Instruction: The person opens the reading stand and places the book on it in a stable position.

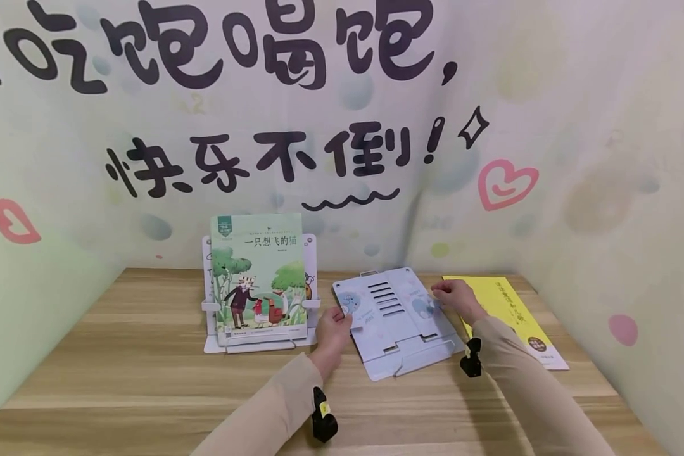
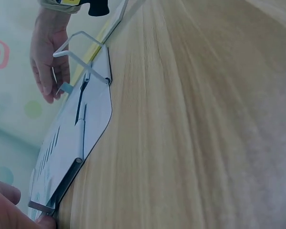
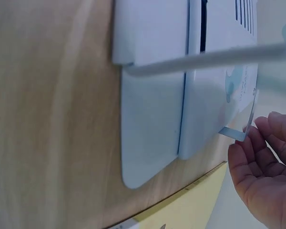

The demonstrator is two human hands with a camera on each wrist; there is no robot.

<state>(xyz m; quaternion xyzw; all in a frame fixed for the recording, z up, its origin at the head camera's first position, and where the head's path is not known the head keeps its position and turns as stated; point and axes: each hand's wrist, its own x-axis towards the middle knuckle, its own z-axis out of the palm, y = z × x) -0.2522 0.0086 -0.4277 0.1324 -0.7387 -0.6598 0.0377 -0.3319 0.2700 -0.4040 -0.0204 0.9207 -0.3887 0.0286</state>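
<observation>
A white metal book stand [image 1: 405, 326] with slots and blue cartoon prints lies folded down on the table. At its left edge my left hand [image 1: 333, 332] grips the stand by the side, thumb and fingers around a small side tab [image 2: 41, 207]. Across from it, my right hand [image 1: 462, 299] pinches the right side tab [image 3: 234, 134], which stands out from the panel in the right wrist view. The stand's front wire holder [image 1: 427, 358] sticks up from its near lip.
On the left, a second white stand [image 1: 208, 329] stands upright and bears a green picture book [image 1: 262, 272]. A yellow book [image 1: 515, 310] lies flat to the right. The wooden table [image 1: 120, 380] backs onto a printed cloth [image 1: 348, 240] with large lettering.
</observation>
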